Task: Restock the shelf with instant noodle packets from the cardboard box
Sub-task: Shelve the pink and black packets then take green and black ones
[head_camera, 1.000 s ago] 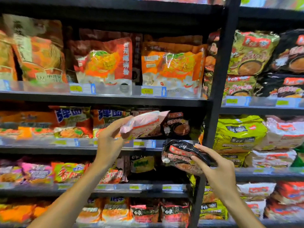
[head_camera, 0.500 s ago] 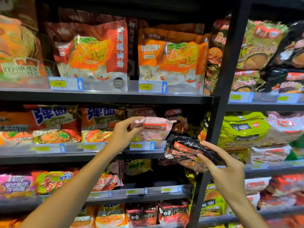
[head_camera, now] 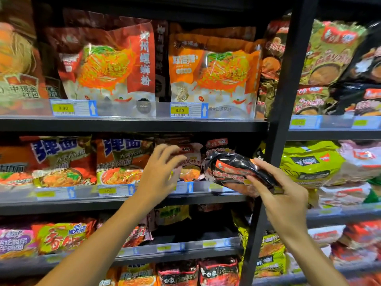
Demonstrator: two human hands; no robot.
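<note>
Standing on the middle shelf [head_camera: 123, 200], a pink packet [head_camera: 190, 162] is placed; left hand [head_camera: 158, 174] fingers spread beside it. Right hand [head_camera: 282, 195] pinches a black packet [head_camera: 233, 170], unshelved.

Black packet [head_camera: 237, 170] in right hand [head_camera: 286, 201]

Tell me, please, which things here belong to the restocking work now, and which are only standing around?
In the job: left hand; pink packet on the middle shelf; right hand; black packet.

Not in the job: large orange bags above; green packets in the right bay.
</note>
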